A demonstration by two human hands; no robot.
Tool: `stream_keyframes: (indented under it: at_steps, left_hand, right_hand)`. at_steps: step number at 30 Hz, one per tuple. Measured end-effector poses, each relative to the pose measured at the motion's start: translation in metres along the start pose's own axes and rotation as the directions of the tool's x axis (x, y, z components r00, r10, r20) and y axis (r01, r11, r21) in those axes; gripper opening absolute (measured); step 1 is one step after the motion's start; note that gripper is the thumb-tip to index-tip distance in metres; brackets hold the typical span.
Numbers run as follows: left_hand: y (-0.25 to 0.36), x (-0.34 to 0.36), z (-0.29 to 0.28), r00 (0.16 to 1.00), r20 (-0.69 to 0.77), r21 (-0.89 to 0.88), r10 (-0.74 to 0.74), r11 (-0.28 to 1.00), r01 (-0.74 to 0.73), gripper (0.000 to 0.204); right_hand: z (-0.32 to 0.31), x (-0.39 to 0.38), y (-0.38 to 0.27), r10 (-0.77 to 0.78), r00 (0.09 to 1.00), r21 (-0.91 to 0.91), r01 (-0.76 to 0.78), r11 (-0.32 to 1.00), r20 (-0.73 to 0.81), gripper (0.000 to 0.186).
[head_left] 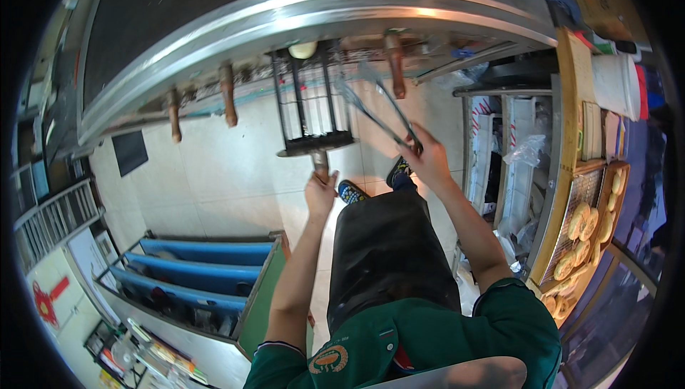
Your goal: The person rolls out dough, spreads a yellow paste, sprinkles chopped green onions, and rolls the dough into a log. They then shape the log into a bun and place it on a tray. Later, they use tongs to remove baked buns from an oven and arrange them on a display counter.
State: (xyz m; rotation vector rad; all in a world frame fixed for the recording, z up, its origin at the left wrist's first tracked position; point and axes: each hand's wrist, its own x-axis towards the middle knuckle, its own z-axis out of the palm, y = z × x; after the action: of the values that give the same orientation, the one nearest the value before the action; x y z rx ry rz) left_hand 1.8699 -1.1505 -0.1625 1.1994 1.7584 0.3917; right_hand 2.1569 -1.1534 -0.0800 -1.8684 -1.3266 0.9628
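My left hand (320, 193) is closed round the short handle of a dark metal rack (314, 143) with long parallel bars, which reaches under the edge of a large dark-topped metal counter (300, 18). A pale round piece (303, 50), perhaps dough or bread, lies at the rack's far end, partly hidden by the counter's edge. In my right hand (428, 157) I grip metal tongs (385, 121); their arms are spread apart with nothing between them, and their blurred tips point toward the rack. More wooden handles (227, 96) stick out below the same edge.
Ring-shaped breads (584, 222) lie on a wood-framed wire rack (571, 207) at the right. Under it, shelving (517, 128) holds plastic bags. A low cabinet with blue shelves (203, 250) stands at the lower left. Pale tiled floor (221, 168) stretches between.
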Motion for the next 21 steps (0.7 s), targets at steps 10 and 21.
stream_keyframes:
  at_steps: [10, 21]
  left_hand:
    - [0.1, 0.173, -0.01, 0.998, 0.033, -0.085, 0.056, 0.995, -0.053, 0.04]
    - [0.161, 0.185, 0.023, 0.64, -0.35, 0.865, 0.684, 0.498, -0.06, 0.096]
  right_hand:
    - [-0.079, -0.112, 0.105, 0.253, 0.967, 0.012, -0.254, 0.967, 0.024, 0.037]
    - [-0.165, -0.098, 0.16, 0.282, 0.954, 0.191, -0.297, 0.935, 0.105, 0.052]
